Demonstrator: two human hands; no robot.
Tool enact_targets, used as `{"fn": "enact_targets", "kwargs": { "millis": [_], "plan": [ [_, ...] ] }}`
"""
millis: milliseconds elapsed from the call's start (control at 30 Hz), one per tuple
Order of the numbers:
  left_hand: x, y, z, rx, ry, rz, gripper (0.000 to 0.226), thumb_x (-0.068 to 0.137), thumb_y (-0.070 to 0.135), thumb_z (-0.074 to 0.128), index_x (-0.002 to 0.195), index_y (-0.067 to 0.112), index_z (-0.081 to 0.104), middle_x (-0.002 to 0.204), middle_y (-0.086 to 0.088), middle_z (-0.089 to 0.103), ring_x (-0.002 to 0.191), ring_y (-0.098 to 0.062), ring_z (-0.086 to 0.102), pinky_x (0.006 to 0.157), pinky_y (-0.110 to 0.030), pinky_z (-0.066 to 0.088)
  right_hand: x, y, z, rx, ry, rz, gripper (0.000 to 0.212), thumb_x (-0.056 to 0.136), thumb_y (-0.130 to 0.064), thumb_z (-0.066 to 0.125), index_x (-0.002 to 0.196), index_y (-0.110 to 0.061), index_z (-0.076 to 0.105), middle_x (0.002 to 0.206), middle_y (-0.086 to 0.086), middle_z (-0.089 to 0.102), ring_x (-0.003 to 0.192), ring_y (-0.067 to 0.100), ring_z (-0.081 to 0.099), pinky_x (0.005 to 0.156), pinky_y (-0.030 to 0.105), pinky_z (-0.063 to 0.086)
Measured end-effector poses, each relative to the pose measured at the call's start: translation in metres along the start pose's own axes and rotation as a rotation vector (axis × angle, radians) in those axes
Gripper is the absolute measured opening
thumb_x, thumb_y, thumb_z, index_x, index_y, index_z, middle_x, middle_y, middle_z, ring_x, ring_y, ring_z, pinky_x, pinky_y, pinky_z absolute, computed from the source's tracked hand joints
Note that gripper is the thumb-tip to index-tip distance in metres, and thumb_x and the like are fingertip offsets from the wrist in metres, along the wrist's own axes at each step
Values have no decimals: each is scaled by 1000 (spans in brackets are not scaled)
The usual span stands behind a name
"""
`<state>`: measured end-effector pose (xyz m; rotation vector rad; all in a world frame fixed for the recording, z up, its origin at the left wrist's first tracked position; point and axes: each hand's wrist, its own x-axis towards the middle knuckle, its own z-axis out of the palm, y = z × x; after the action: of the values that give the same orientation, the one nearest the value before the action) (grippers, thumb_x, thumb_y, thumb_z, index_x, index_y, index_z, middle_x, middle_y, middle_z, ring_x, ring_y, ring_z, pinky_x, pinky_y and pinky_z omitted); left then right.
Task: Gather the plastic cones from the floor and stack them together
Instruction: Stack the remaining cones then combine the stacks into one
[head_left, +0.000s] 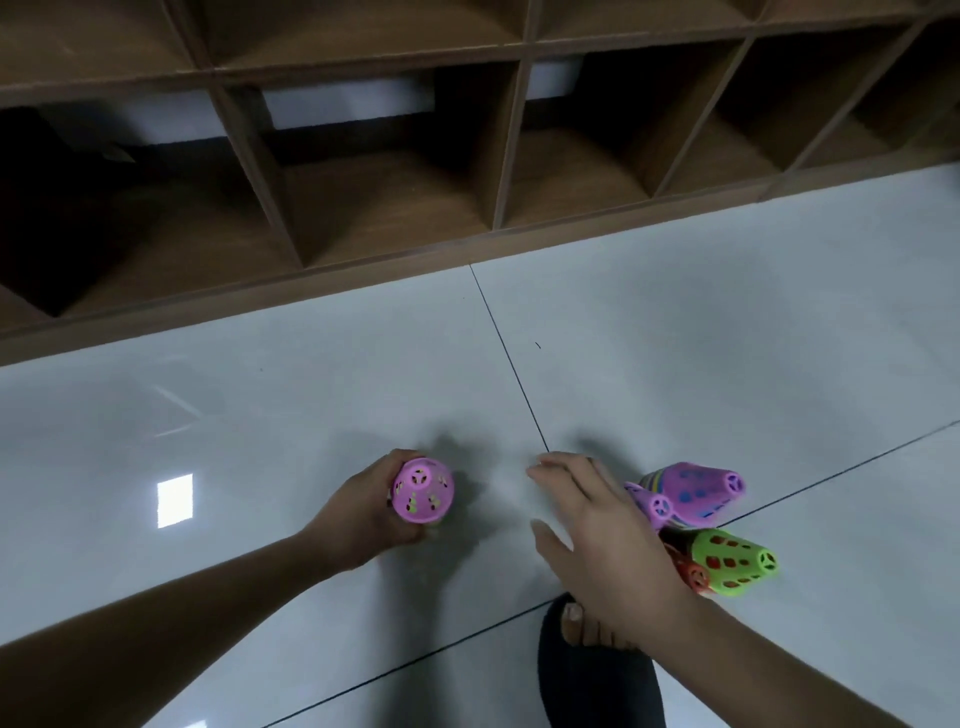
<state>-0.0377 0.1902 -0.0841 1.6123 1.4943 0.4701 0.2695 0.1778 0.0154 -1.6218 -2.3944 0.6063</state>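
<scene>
The person's left hand (363, 514) was wrapped round a pink cone (422, 491), grasping it by its wide lower part so that the narrow, perforated tip pointed up. Yellow-green showed through its holes, so I judged that at least one more cone was nested inside and that this was the growing stack. Held upright like that, it was ready to take the next cone over its tip.

The right hand (608, 540) was released, with the fingers straight and spread, holding nothing, palm down above the tiled floor (311, 395). Just to its right, partly tucked behind it, lay the rest of the cones. They were on their sides, tips pointing away from the hand. There was a purple cone (696, 488) with blue showing through its holes, and a smaller pink cone (653, 503) touching it on the side nearer the hand. Below those were a green cone (735, 561) and a red cone (693, 576) pressed against it. Whether the hand was touching any of them I could not tell.

Beneath the right wrist was the person's foot (592, 629) in a dark slipper (597, 686). Well beyond both hands stood a wooden cubby shelf (498, 156).

I judged the task about midway, with the lying cluster left to collect.
</scene>
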Motion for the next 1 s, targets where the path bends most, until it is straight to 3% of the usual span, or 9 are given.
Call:
{"fn": "enact_targets", "kwargs": {
  "millis": [167, 367, 500, 600, 800, 1000],
  "plan": [
    [2, 18, 17, -17, -50, 1, 81, 60, 41, 99, 129, 47, 56, 120, 22, 70, 106, -1, 68, 90, -35, 60, -25, 34, -30, 22, 227, 82, 45, 88, -19, 70, 133, -18, 62, 135, -5, 57, 127, 20, 55, 109, 34, 44],
    [4, 34, 14, -80, -74, -32, 98, 55, 42, 105, 138, 45, 53, 128, 26, 64, 110, 0, 69, 93, -29, 60, -72, 63, -46, 191, 365, 272, 40, 93, -21, 74, 130, -26, 61, 129, -14, 56, 119, 11, 59, 96, 34, 52],
    [7, 44, 8, -59, -88, -28, 86, 59, 39, 103, 132, 43, 59, 126, 29, 65, 108, 3, 69, 88, -19, 58, -106, 67, -31, 273, 356, 314, 50, 93, -18, 77, 135, -33, 54, 127, -20, 55, 112, 5, 60, 92, 21, 49],
    [6, 43, 11, -39, -103, -52, 85, 53, 44, 101, 128, 46, 61, 122, 23, 69, 102, 0, 71, 87, -26, 60, -121, 69, -10, 392, 329, 366, 59, 92, -21, 78, 141, -36, 50, 131, -18, 56, 120, 5, 60, 95, 10, 44],
    [0, 40, 19, -84, -115, -88, 83, 60, 29, 104, 129, 46, 60, 118, 21, 72, 101, -3, 72, 87, -30, 62, -124, 87, 24, 479, 278, 527, 65, 87, -25, 82, 142, -35, 49, 137, -18, 59, 120, -10, 55, 93, 0, 38],
    [-6, 35, 23, -85, -112, -62, 93, 51, 37, 106, 132, 46, 58, 126, 20, 69, 107, -5, 71, 91, -35, 62, -114, 95, 40, 440, 296, 493, 73, 83, -24, 84, 144, -38, 47, 139, -19, 57, 124, 4, 59, 97, 25, 53]
  ]
}}
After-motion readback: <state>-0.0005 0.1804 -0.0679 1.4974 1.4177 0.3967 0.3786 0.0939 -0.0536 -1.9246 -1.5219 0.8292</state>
